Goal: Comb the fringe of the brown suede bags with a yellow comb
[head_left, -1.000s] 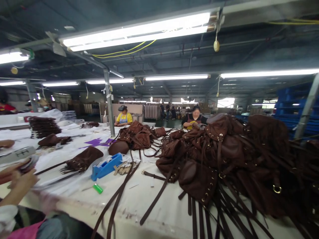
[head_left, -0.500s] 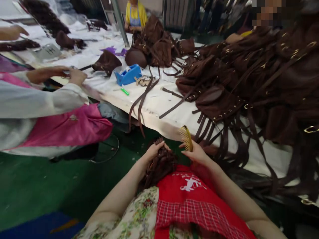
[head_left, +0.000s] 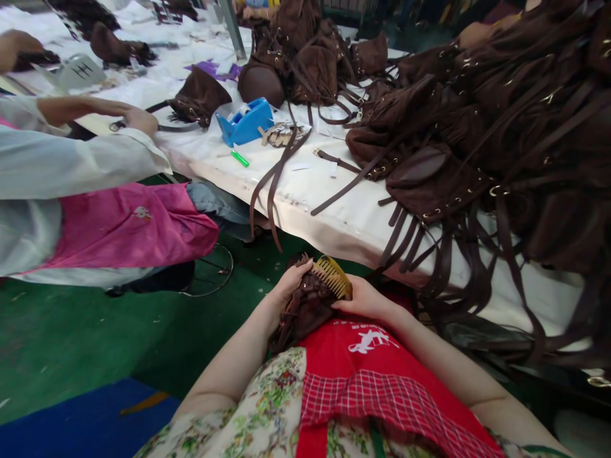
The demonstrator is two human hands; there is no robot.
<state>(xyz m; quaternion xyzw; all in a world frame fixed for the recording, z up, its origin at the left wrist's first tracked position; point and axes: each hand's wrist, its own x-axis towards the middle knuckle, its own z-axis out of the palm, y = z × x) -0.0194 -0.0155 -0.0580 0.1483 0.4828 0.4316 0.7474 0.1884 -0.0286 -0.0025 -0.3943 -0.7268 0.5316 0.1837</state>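
Note:
On my lap, against a red apron, lies a brown fringed suede piece [head_left: 305,308]. My left hand [head_left: 285,287] grips its upper edge with curled fingers. My right hand [head_left: 363,299] holds a yellow-brown comb [head_left: 333,277], whose teeth rest on the fringe beside my left fingers. Both hands sit just below the front edge of the white-covered table [head_left: 334,216].
A big heap of brown fringed bags [head_left: 501,127] with hanging straps fills the table's right side. A blue tape dispenser [head_left: 245,122] and a green lighter [head_left: 240,158] lie further left. A co-worker in a pink apron [head_left: 124,222] sits at my left, hands on the table.
The view dropped from the hall to my lap. Since half a second ago my right hand brought the raised comb down and left onto the fringe held by my left hand.

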